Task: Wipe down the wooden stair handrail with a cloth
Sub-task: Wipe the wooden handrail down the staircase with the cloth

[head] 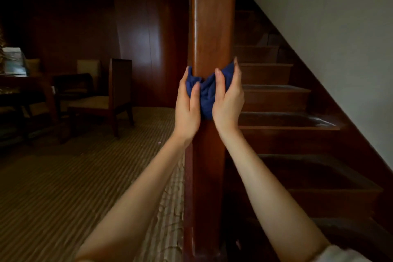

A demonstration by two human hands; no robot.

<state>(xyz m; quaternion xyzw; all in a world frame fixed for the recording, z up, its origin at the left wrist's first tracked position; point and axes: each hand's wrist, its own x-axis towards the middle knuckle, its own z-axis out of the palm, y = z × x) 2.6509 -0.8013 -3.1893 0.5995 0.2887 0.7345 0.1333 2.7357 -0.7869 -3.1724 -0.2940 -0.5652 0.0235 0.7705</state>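
Observation:
A thick, glossy reddish-brown wooden handrail (212, 27) runs up the middle of the view. A dark blue cloth (205, 91) is wrapped around it about halfway up. My left hand (187, 104) holds the cloth against the rail's left side, thumb in front and fingers curled round behind. On the rail's right side my right hand (228, 95) grips the cloth the same way. The fingers of both hands are mostly hidden behind the rail. Both forearms reach up from the bottom of the view.
Dark wooden stairs (287, 100) climb to the right of the rail beside a white wall (340, 27). On the left lie a striped carpet (63, 187), a wooden armchair (106, 95) and a dim table (19, 83). A curved wood panel (148, 38) stands behind.

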